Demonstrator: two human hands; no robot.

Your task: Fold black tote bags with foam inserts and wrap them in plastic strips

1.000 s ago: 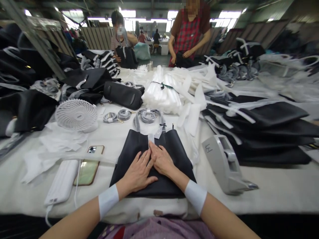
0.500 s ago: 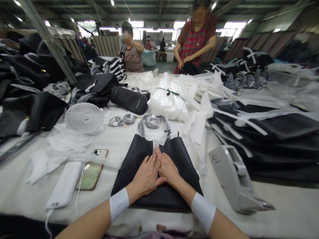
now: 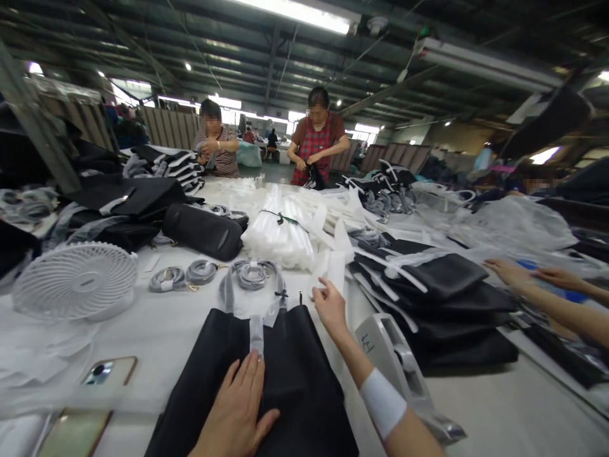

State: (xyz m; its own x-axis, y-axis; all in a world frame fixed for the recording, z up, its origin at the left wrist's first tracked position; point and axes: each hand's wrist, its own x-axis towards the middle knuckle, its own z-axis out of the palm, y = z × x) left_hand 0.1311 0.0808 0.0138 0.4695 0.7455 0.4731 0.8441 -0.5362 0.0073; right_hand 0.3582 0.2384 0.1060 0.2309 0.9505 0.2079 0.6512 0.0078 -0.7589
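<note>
A black bag (image 3: 295, 381) lies flat in front of me, a translucent wrapped strap tab (image 3: 256, 333) over its top edge. My left hand (image 3: 240, 403) rests on the bag with fingers spread, its fingertips at the lower end of the tab. Raised off the bag, my right hand (image 3: 330, 308) is beside its upper right corner, over white sheets (image 3: 335, 273); the fingers are partly bent and apart, with nothing seen in them. The wrapped handle and a coiled strap (image 3: 251, 275) lie beyond the bag's top.
A tape dispenser (image 3: 404, 362) and stacked black bags (image 3: 442, 317) stand right. At left are a white fan (image 3: 78, 281) and a phone (image 3: 76, 431). A plastic bundle (image 3: 278, 231) lies ahead. Another person's hands (image 3: 509, 274) reach in at right; two people stand across the table.
My right hand has lifted off the bag and moved forward and right. The left hand stays on the bag. The view has tilted up and turned right, showing another person's arms.
</note>
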